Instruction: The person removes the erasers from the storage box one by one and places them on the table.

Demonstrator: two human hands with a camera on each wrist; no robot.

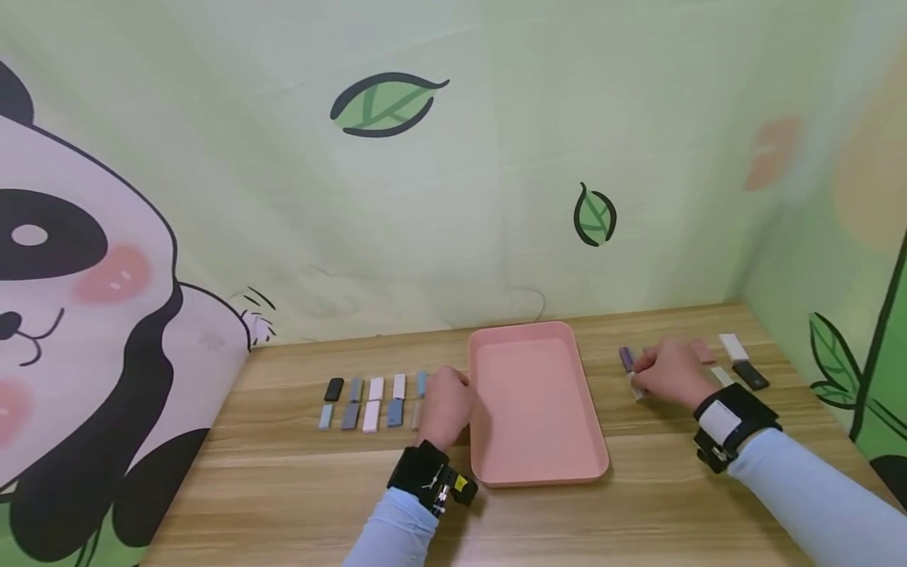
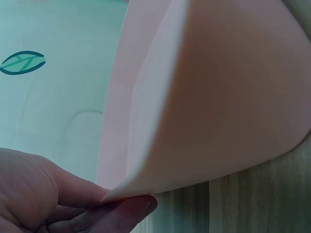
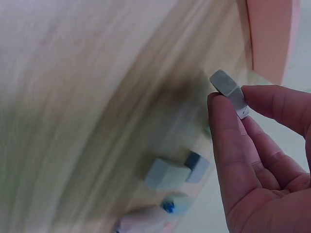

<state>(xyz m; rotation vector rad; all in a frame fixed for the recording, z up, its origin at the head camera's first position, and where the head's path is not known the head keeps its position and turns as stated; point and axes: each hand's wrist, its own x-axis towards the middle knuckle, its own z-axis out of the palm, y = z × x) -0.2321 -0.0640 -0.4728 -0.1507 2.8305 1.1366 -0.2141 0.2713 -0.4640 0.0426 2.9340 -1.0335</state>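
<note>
Right hand pinches a small grey block between thumb and forefinger; the right wrist view shows the block lifted clear of the wooden table, its long axis lying along the fingertips. Left hand rests at the left rim of the pink tray; in the left wrist view my fingers curl under the rim's edge, touching it. From my right hand the tray lies at 9 o'clock, near, with its long axis running 6 to 12 o'clock. A purple block sits just beside my right knuckles, and loose blocks including a white one and a black one lie at 3 o'clock. Two rows of sorted blocks sit at 9 o'clock from my left hand, just beside it. For the held block, my right hand is the nearer to the tray's open floor
</note>
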